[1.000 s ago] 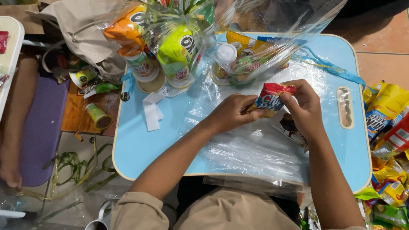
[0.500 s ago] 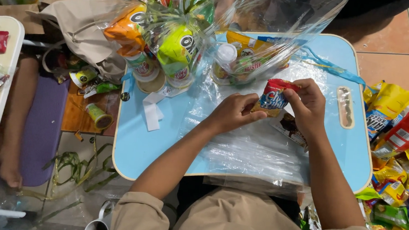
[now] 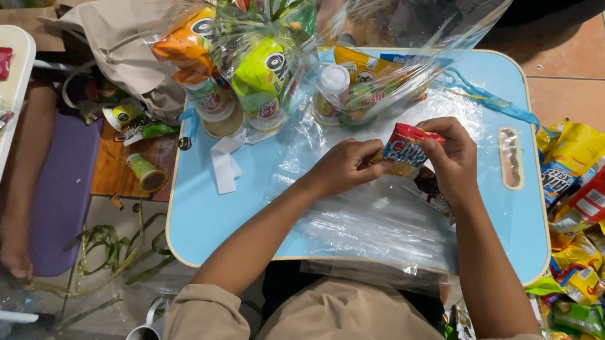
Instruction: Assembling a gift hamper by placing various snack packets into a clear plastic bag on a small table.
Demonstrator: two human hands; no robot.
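Note:
My left hand (image 3: 344, 167) and my right hand (image 3: 450, 156) both grip a small red and blue snack packet (image 3: 406, 145), held just above a clear plastic sheet (image 3: 378, 219) spread on a light blue table (image 3: 199, 205). A darker snack packet (image 3: 427, 185) lies under my right hand on the sheet. Beyond my hands stands a bundle of snack bags and cups wrapped in clear cellophane (image 3: 268, 59).
A heap of colourful snack packets (image 3: 594, 214) lies on the floor at the right. A beige bag (image 3: 125, 41), a purple mat (image 3: 63, 194) and another person's arm (image 3: 24, 191) are at the left. White paper strips (image 3: 225, 164) and a blue ribbon (image 3: 484, 99) lie on the table.
My hands have turned the red and blue packet slightly and shifted it a little to the right. Nothing else has moved.

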